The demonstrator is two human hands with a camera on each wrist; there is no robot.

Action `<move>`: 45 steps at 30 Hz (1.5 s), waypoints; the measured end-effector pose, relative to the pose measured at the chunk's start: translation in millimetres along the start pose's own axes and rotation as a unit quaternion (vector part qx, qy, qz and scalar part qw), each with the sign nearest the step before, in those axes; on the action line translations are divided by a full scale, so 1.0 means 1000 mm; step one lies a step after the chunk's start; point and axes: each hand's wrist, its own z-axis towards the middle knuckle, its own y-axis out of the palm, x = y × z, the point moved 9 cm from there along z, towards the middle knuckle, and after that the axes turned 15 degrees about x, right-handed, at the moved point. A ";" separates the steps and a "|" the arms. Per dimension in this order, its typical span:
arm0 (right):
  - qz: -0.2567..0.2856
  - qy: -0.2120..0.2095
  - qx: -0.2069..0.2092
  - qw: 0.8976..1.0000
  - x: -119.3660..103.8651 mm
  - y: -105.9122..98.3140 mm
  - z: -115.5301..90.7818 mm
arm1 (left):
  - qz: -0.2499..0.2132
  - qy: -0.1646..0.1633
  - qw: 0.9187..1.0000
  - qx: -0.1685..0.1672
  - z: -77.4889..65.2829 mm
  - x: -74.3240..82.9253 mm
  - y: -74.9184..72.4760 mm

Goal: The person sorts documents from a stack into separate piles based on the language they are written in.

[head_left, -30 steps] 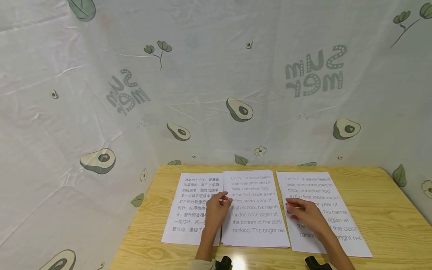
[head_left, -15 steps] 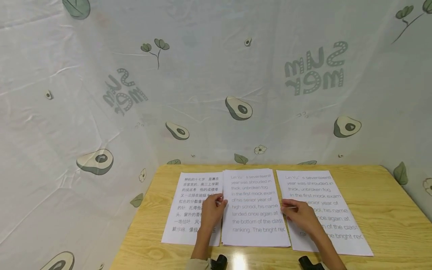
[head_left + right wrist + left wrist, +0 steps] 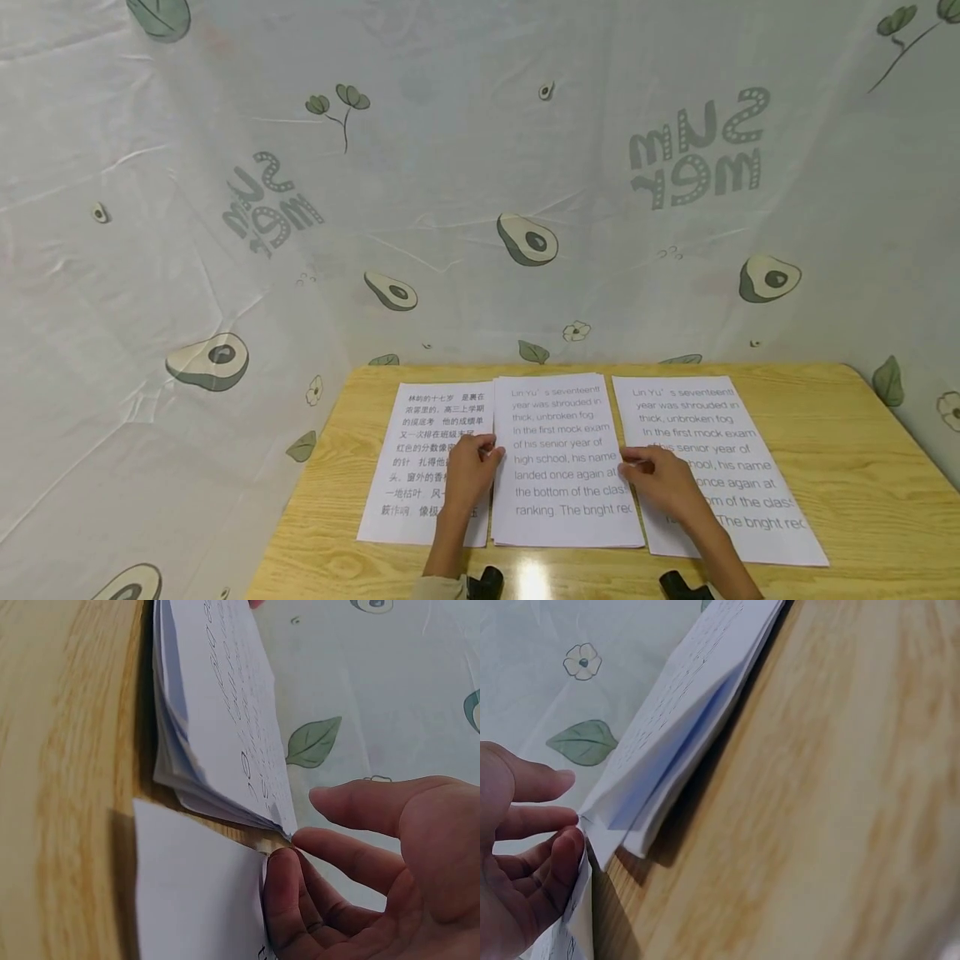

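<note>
A stack of white paper (image 3: 566, 467) printed with large English text lies between my hands in the head view. My left hand (image 3: 467, 475) is at its left edge, over a sheet of Chinese text (image 3: 397, 492). In the left wrist view the index fingertip touches the paper's edge, the thumb held apart above it, and the top layers of the stack (image 3: 682, 697) gape at the near side. On the other side, my right hand (image 3: 666, 482) reaches over the right-hand English sheet (image 3: 742, 500). Its index fingertip meets the edge of the layered stack (image 3: 221, 720), thumb raised.
The papers lie side by side on a wood-grain table (image 3: 847, 467). Behind and to the left hangs a pale curtain (image 3: 450, 167) printed with avocados and leaves. A black wrist camera (image 3: 486, 583) shows at the left sleeve.
Both hands have shifted left: the left hand from over the middle stack's edge to beside it, the right hand from the right sheet to the stack's right edge. The papers keep their places.
</note>
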 end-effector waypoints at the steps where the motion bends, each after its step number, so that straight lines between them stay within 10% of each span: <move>1: -0.002 -0.002 0.001 1.000 0.000 0.000 0.000 | 0.001 0.002 1.000 0.000 0.000 0.001 0.000; 45: 0.031 -0.021 0.048 0.998 -0.020 -0.003 -0.007 | -0.053 0.010 0.999 -0.005 -0.003 0.019 0.000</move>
